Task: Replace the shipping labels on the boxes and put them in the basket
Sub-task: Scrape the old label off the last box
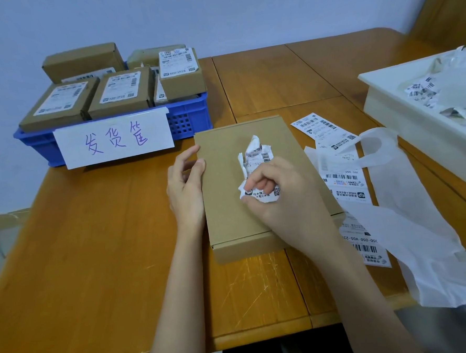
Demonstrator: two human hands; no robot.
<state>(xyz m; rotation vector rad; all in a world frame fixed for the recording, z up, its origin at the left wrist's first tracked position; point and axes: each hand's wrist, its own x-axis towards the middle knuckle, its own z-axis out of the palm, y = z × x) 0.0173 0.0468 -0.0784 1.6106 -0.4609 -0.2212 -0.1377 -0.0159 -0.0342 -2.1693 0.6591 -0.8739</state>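
Note:
A flat brown cardboard box (pixel 225 160) lies on the wooden table in front of me, its top bare of any label. My right hand (pixel 279 195) grips a crumpled white shipping label (pixel 256 158) just above the box top. My left hand (pixel 186 184) rests against the box's left edge with relaxed fingers, holding nothing. A strip of fresh shipping labels (pixel 344 180) lies to the right of the box. The blue basket (pixel 190 119) at the back left holds several labelled boxes (pixel 120 90).
A paper sign with handwriting (pixel 115 138) leans on the basket's front. A white plastic bag (pixel 414 214) lies over the label strip at the right. A white tray (pixel 386 112) with crumpled labels stands at the far right. The table's front edge is near me.

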